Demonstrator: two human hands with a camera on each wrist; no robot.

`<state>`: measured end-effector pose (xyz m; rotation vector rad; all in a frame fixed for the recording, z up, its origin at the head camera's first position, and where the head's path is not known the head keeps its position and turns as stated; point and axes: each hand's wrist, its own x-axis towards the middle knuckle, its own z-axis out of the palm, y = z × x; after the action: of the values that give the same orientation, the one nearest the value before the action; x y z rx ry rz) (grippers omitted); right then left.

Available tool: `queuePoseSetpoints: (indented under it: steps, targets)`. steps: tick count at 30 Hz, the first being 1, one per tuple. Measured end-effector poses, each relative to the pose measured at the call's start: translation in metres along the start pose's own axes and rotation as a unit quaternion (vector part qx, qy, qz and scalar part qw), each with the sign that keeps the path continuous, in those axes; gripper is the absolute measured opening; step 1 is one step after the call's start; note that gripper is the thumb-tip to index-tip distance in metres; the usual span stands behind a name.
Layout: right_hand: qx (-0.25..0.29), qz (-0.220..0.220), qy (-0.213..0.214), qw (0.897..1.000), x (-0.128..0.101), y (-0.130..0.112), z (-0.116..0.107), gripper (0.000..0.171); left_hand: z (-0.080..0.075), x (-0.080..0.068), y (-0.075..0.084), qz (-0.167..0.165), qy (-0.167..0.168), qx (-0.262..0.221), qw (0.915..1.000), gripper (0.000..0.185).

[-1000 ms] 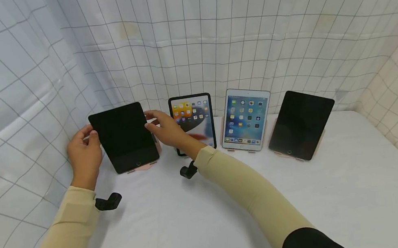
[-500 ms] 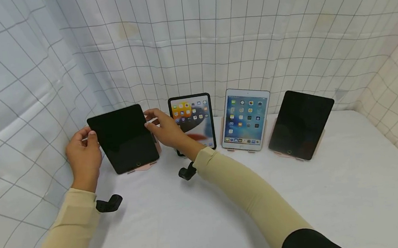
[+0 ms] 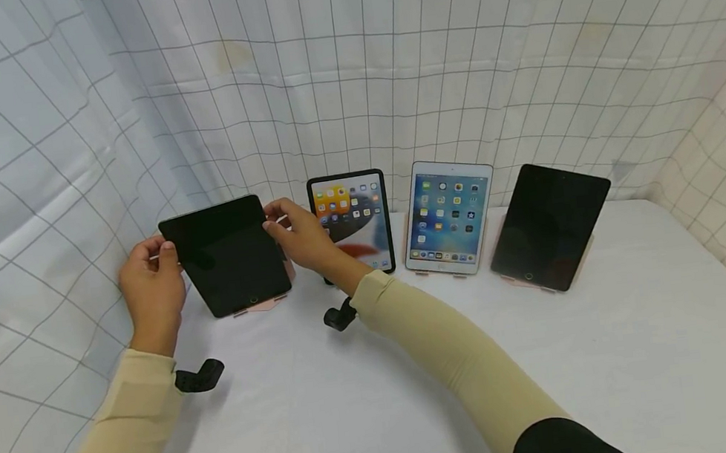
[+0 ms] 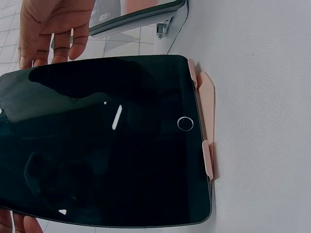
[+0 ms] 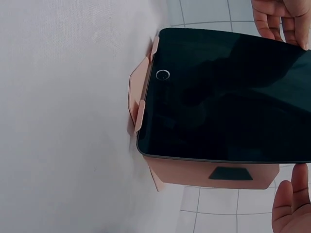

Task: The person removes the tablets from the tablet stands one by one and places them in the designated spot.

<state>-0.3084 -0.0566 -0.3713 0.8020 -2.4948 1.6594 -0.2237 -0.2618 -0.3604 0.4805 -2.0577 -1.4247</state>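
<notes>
A black tablet (image 3: 227,257) with a round home button stands at the far left in the head view. Its bottom edge sits in the two lips of a pink stand (image 5: 214,172), whose back plate shows behind it in the right wrist view. My left hand (image 3: 154,291) holds the tablet's left edge, thumb at the front edge and fingers partly hidden behind. On the opposite edge my right hand (image 3: 304,237) pinches near the upper corner. The left wrist view shows the right hand's fingers (image 4: 60,46) reaching behind the tablet.
To the right stand a black-framed tablet (image 3: 364,234) with a lit screen, a white tablet (image 3: 446,217) also lit, and another dark tablet (image 3: 551,227). Stands prop up at least the right two. White gridded cloth (image 3: 385,67) hangs behind the white table surface (image 3: 357,406).
The held tablet's top edge has come lower in the head view and looks slightly wider, while its bottom edge stays put in the stand. Both hands keep their hold.
</notes>
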Motion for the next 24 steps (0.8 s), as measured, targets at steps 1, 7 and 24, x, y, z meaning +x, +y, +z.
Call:
queuePoseSetpoints:
  steps: [1, 7, 24]
  targets:
    - [0.0, 0.0, 0.002, 1.0, 0.0001, 0.0, 0.0002, 0.025, 0.0001, -0.0005, -0.0002, 0.001, 0.0, 0.0, 1.0, 0.033]
    - [0.006, -0.007, 0.011, 1.0, -0.0005, -0.0015, 0.0009, 0.018, -0.0004, -0.0034, -0.0009, 0.009, -0.002, 0.0, 1.0, 0.033]
    - [0.064, -0.026, 0.037, 0.997, -0.0046, 0.0006, -0.0027, 0.013, 0.0018, -0.0091, 0.0052, 0.068, 0.009, 0.006, 0.9976, 0.033]
